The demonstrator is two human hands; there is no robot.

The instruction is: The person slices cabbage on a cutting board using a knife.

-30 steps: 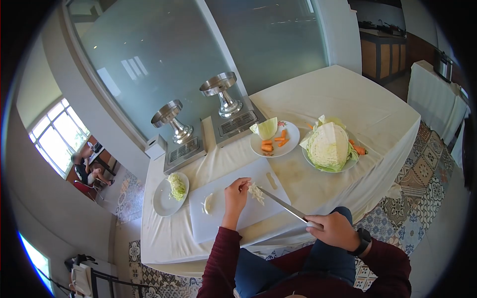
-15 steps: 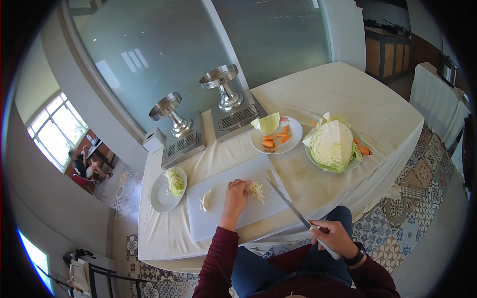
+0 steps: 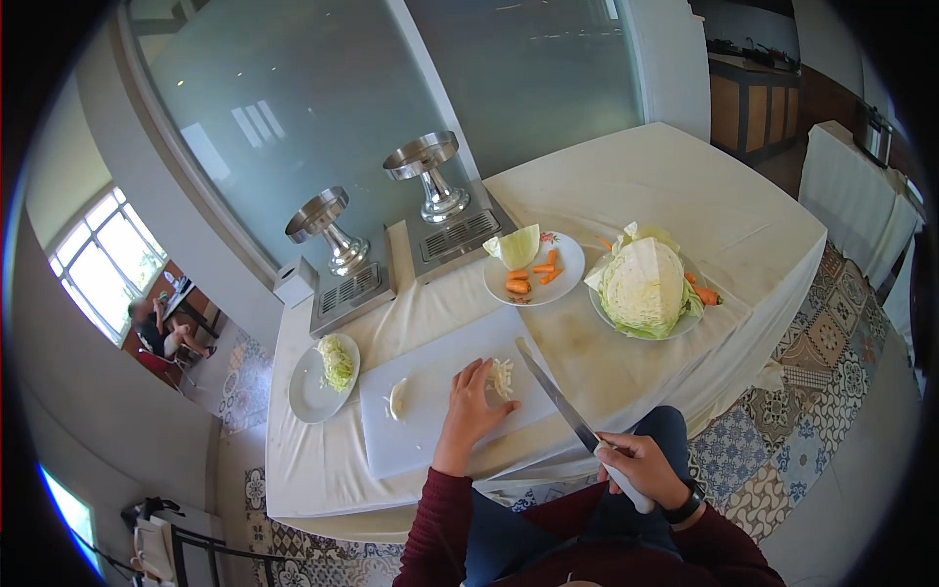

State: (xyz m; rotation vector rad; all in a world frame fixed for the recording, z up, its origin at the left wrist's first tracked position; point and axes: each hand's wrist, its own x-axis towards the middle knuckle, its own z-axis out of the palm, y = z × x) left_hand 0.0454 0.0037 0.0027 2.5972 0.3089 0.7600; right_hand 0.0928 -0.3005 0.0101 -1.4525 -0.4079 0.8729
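Note:
My left hand is over the white cutting board, fingers apart, beside a small pile of shredded cabbage on its right. A thin cabbage piece lies further left on the board. In my right hand is the white handle of a long knife, whose blade slants up and left over the board's right edge. Left of the board, a white plate holds shredded cabbage.
Behind the board, a plate bears carrot pieces and a cabbage wedge. Further right sits a large cut cabbage on a plate. Two metal stands are at the back. A person sits far left.
My left hand has shifted slightly right and down, and its fingers have spread away from the shreds. The knife stays in my right hand. The whole view has shifted a little.

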